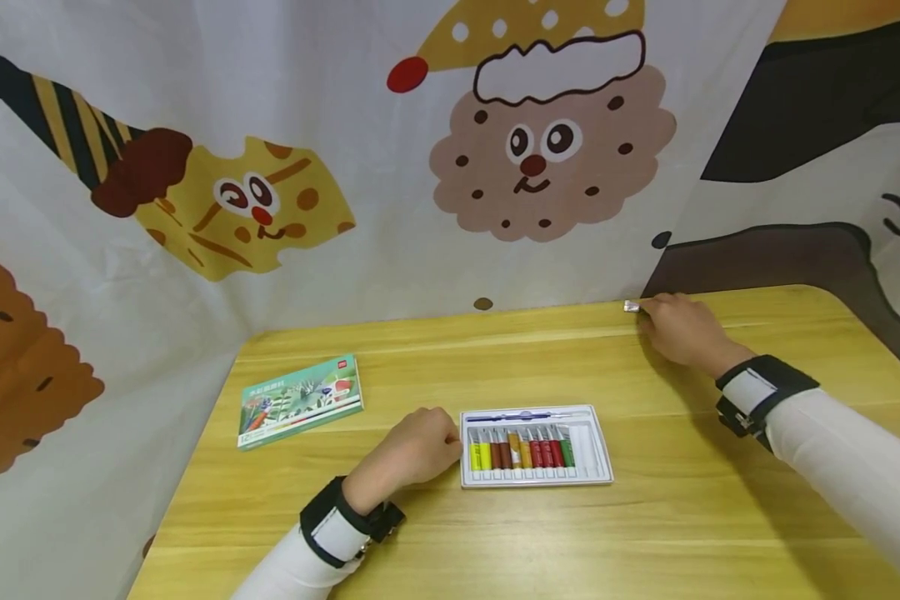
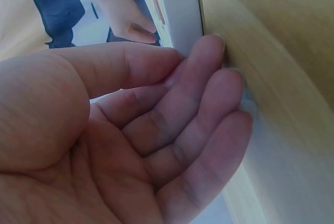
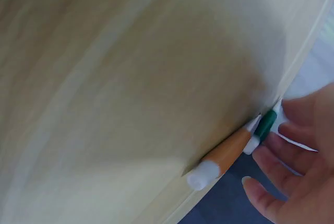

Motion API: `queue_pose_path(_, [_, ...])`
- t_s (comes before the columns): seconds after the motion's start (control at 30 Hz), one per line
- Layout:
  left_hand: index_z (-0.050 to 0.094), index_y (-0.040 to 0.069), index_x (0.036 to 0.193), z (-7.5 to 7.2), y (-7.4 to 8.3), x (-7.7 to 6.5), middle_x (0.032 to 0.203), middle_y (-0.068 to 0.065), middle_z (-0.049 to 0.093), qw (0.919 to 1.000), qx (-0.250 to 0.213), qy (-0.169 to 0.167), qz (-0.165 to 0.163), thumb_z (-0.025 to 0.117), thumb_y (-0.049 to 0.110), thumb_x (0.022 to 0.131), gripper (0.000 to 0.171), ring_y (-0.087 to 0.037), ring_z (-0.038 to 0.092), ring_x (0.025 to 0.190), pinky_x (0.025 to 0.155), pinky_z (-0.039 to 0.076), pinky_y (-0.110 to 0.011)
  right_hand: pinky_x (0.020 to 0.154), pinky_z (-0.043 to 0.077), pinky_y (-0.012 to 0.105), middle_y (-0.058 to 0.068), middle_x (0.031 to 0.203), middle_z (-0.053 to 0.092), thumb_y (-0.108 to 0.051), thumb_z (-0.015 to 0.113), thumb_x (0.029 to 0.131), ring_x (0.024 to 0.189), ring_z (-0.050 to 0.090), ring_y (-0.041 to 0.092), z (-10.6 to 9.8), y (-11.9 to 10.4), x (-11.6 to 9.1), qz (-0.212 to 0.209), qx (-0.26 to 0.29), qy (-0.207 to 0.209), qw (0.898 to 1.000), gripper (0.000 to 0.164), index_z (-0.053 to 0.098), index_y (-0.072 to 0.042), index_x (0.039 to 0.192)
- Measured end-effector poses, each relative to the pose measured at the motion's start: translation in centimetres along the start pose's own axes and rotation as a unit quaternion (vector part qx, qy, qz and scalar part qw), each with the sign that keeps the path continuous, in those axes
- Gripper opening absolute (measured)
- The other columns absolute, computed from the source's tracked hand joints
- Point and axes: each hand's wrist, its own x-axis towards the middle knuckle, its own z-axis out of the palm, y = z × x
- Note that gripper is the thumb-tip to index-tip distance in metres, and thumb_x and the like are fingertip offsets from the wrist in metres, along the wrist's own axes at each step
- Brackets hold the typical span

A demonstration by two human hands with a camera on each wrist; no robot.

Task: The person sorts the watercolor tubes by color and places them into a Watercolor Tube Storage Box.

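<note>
A white paint tray (image 1: 594,446) lies on the table, holding a row of colored paint tubes (image 1: 515,450) and a blue-handled brush (image 1: 513,416). Beside its left edge, my left hand (image 1: 414,448) rests with loosely bent fingers; in the left wrist view their tips are against or very near the tray's side wall (image 2: 180,7). At the table's far edge, my right hand (image 1: 681,329) pinches a green paint tube (image 3: 266,125) with a white cap. An orange paint tube (image 3: 228,152) lies alongside it; in the head view only a silvery tube end (image 1: 631,306) shows past the fingers.
A green illustrated box (image 1: 302,402) lies at the left of the wooden table (image 1: 540,542). Behind the table hangs a cloth (image 1: 390,275) printed with cartoon cookies and cheese, meeting the far edge.
</note>
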Motion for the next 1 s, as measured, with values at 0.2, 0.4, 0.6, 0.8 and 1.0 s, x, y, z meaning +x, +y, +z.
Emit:
queue_pose_path(0.2, [0.048, 0.017, 0.054, -0.1, 0.1, 0.0, 0.051, 0.007, 0.033, 1.0000, 0.000, -0.001, -0.002, 0.063, 0.009, 0.100, 0.048, -0.008, 0.034, 0.045, 0.046, 0.027, -0.024, 0.069, 0.050, 0.062, 0.022, 0.088, 0.069, -0.003, 0.067, 0.096, 0.080, 0.065, 0.042, -0.1, 0.4, 0.6, 0.019, -0.002, -0.011, 1.000, 0.011, 0.069, 0.008, 0.098])
queue_pose_path(0.4, [0.051, 0.016, 0.055, -0.1, 0.3, 0.0, 0.051, 0.007, 0.034, 1.0000, -0.006, -0.004, -0.004, 0.064, 0.009, 0.100, 0.048, -0.009, 0.035, 0.045, 0.046, 0.027, -0.024, 0.064, 0.047, 0.051, 0.016, 0.079, 0.062, 0.002, 0.062, 0.096, 0.069, 0.055, 0.031, -0.3, 0.1, 0.6, 0.033, 0.028, -0.020, 0.999, 0.010, 0.065, 0.009, 0.091])
queue_pose_path(0.6, [0.057, 0.013, 0.057, 0.0, 0.2, 0.1, 0.052, 0.006, 0.035, 0.9999, -0.005, -0.006, -0.009, 0.064, 0.010, 0.100, 0.044, -0.009, 0.036, 0.045, 0.046, 0.028, -0.024, 0.061, 0.041, 0.042, 0.015, 0.079, 0.060, -0.001, 0.061, 0.098, 0.067, 0.052, 0.029, -1.2, -0.9, 0.0, 0.048, 0.086, -0.010, 0.995, 0.013, 0.066, 0.011, 0.095])
queue_pose_path(0.8, [0.055, 0.015, 0.057, 0.2, 0.0, 0.2, 0.051, 0.007, 0.035, 0.9999, 0.001, -0.005, -0.010, 0.064, 0.010, 0.100, 0.045, -0.009, 0.036, 0.045, 0.046, 0.028, -0.024, 0.059, 0.041, 0.036, 0.021, 0.089, 0.070, -0.004, 0.070, 0.096, 0.068, 0.054, 0.026, -2.3, -3.2, -1.5, 0.041, 0.134, 0.018, 0.990, 0.022, 0.070, 0.014, 0.107])
queue_pose_path(1.0, [0.054, 0.015, 0.056, 0.2, 0.0, 0.1, 0.052, 0.007, 0.035, 0.9999, 0.000, -0.004, -0.009, 0.064, 0.011, 0.101, 0.046, -0.009, 0.036, 0.045, 0.046, 0.028, -0.024, 0.060, 0.049, 0.033, 0.021, 0.093, 0.075, -0.006, 0.073, 0.094, 0.072, 0.064, 0.021, -2.9, -6.3, -3.6, 0.029, 0.183, 0.015, 0.983, 0.025, 0.072, 0.012, 0.111])
